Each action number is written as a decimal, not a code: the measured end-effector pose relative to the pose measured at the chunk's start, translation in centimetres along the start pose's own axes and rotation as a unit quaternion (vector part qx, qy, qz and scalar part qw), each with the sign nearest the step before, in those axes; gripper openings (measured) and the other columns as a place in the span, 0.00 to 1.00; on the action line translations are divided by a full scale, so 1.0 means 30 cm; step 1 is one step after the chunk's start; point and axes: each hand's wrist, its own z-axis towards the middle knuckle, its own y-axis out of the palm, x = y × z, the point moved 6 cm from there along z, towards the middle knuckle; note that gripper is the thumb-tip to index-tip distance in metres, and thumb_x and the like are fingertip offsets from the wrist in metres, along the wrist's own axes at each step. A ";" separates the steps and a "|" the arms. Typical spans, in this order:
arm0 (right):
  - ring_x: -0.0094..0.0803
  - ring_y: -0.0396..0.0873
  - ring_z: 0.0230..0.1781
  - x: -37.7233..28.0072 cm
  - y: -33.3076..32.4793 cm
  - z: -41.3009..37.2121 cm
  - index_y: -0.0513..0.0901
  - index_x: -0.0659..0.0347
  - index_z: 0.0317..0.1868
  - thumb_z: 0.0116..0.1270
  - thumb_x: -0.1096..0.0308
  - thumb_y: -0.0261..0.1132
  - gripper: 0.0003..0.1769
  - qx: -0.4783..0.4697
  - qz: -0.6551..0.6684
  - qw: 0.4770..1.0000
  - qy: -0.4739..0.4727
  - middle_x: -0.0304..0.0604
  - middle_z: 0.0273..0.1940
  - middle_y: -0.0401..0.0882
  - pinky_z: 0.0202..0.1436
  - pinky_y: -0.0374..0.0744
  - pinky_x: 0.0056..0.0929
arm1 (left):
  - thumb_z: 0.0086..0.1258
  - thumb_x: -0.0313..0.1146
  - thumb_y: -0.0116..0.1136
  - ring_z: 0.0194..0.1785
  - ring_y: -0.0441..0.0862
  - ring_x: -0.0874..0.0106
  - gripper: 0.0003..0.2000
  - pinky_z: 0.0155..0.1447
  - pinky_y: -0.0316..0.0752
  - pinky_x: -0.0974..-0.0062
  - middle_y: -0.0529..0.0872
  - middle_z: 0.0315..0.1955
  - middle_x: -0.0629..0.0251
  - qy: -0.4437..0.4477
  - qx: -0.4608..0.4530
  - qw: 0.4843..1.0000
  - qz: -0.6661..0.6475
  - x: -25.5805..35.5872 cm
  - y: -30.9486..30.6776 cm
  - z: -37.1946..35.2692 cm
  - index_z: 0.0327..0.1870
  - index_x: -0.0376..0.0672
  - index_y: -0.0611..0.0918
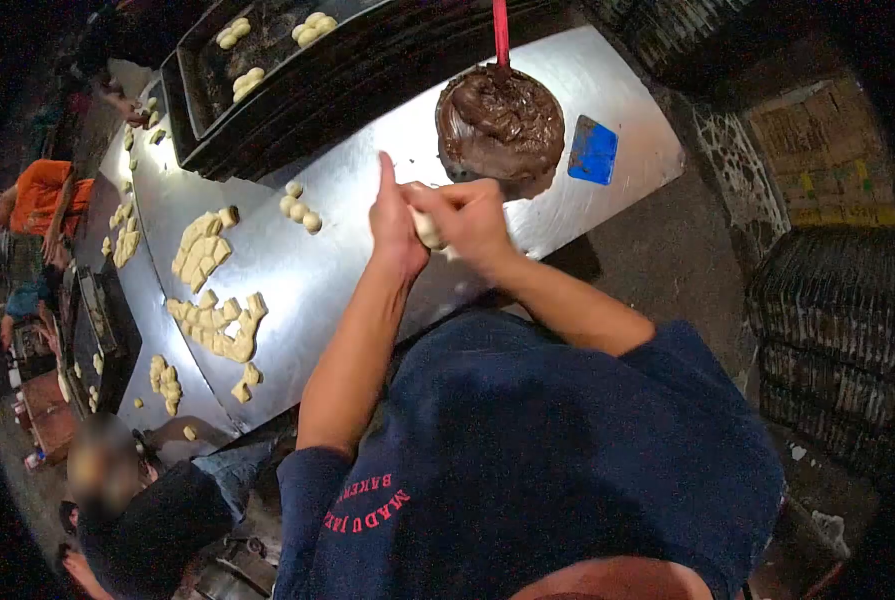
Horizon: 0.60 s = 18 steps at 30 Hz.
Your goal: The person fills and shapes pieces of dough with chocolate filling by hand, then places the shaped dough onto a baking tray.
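My left hand (399,222) is closed around a pale dough ball (428,230), with its thumb stretched away from the palm. Against the same dough press the bent fingers of my right hand (475,222). Both hands meet above the metal table (337,250). Just beyond them sits a round mass of dark brown filling (500,125) with a red-handled tool (501,35) stuck in it. Several small dough balls (300,208) lie on the table to the left of my hands. My fingers partly hide the dough they hold.
A blue flat scraper (593,150) lies right of the filling. Cut dough pieces (222,325) spread over the table's left part. Stacked dark trays (197,150) holding dough stand at the back. Other people work at left, one in an orange shirt (42,195). More trays (822,310) are stacked at right.
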 end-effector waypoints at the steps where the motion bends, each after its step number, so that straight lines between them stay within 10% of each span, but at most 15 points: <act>1: 0.17 0.76 0.24 0.085 -0.072 -0.001 0.89 0.65 0.37 0.63 0.68 0.67 0.09 -0.071 0.004 0.990 0.124 0.33 0.27 0.83 0.26 0.74 0.24 | 0.77 0.61 0.40 0.36 0.81 0.70 0.28 0.45 0.78 0.71 0.82 0.33 0.62 -0.082 -0.022 0.996 -0.008 -0.097 -0.039 0.102 0.37 0.42 0.78; 3: 0.27 0.80 0.29 0.155 -0.179 0.015 0.88 0.61 0.37 0.62 0.69 0.65 0.08 -0.057 -0.119 0.991 -0.019 0.43 0.30 0.85 0.33 0.75 0.30 | 0.78 0.61 0.32 0.48 0.82 0.60 0.32 0.54 0.78 0.62 0.83 0.45 0.53 -0.121 -0.078 0.989 -0.021 -0.196 -0.046 0.200 0.50 0.35 0.76; 6: 0.43 0.76 0.43 0.061 -0.205 0.096 0.84 0.58 0.39 0.52 0.73 0.61 0.13 0.035 -0.538 0.808 -0.238 0.44 0.39 0.79 0.43 0.72 0.44 | 0.78 0.60 0.31 0.42 0.77 0.60 0.32 0.48 0.74 0.61 0.79 0.38 0.55 -0.153 -0.090 0.982 -0.062 -0.274 0.016 0.263 0.57 0.37 0.73; 11: 0.45 0.78 0.43 0.173 -0.147 0.098 0.84 0.60 0.34 0.53 0.70 0.61 0.09 -0.007 -0.658 0.720 -0.219 0.50 0.37 0.79 0.45 0.75 0.42 | 0.76 0.60 0.39 0.29 0.71 0.66 0.33 0.40 0.72 0.65 0.74 0.28 0.60 -0.162 0.015 0.974 -0.156 -0.262 0.052 0.301 0.65 0.37 0.67; 14: 0.45 0.81 0.29 0.134 -0.218 0.134 0.86 0.67 0.32 0.55 0.68 0.61 0.12 -0.087 -0.491 0.867 -0.003 0.56 0.29 0.81 0.38 0.79 0.41 | 0.75 0.58 0.42 0.32 0.74 0.66 0.33 0.40 0.74 0.65 0.75 0.38 0.55 -0.146 -0.058 0.984 -0.084 -0.231 0.041 0.291 0.68 0.37 0.63; 16: 0.30 0.80 0.28 0.186 -0.238 0.144 0.86 0.69 0.39 0.60 0.67 0.63 0.13 -0.134 -0.107 0.963 0.207 0.47 0.32 0.84 0.35 0.76 0.30 | 0.78 0.57 0.38 0.36 0.78 0.64 0.32 0.38 0.79 0.65 0.77 0.41 0.53 -0.059 -0.076 0.994 0.045 -0.084 0.071 0.140 0.69 0.38 0.64; 18: 0.26 0.79 0.31 0.111 -0.160 0.128 0.84 0.70 0.40 0.65 0.68 0.62 0.12 -0.133 0.199 0.930 0.278 0.42 0.34 0.83 0.35 0.75 0.24 | 0.79 0.58 0.35 0.39 0.83 0.64 0.31 0.40 0.83 0.67 0.81 0.43 0.51 -0.008 -0.136 0.983 0.123 0.024 0.061 0.072 0.62 0.36 0.73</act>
